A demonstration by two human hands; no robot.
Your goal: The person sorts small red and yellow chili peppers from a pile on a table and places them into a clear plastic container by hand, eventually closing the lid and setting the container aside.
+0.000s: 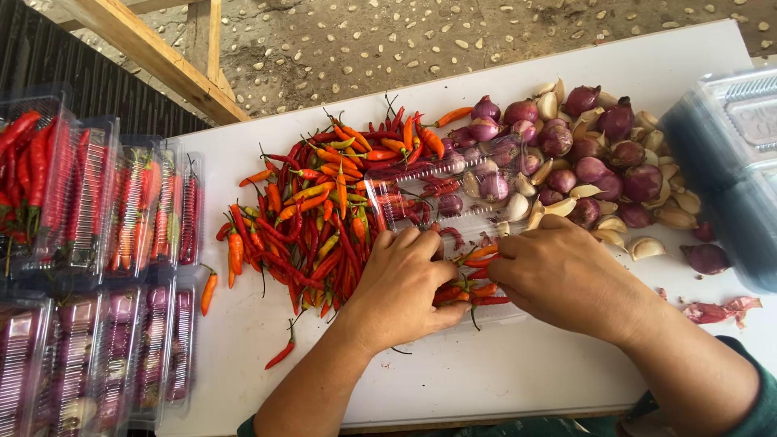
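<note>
Both hands meet over a clear plastic clamshell tray (453, 202) lying open on the white surface (502, 364). The left hand (401, 279) and right hand (558, 271) curl their fingers narrowly around a small bundle of red and orange chillies (473, 283) between them. A large heap of loose chillies (324, 210) lies just left of the tray, purple shallots and pale garlic cloves (591, 162) to its right. Filled clear packs (89, 243) stand in rows at the far left.
</note>
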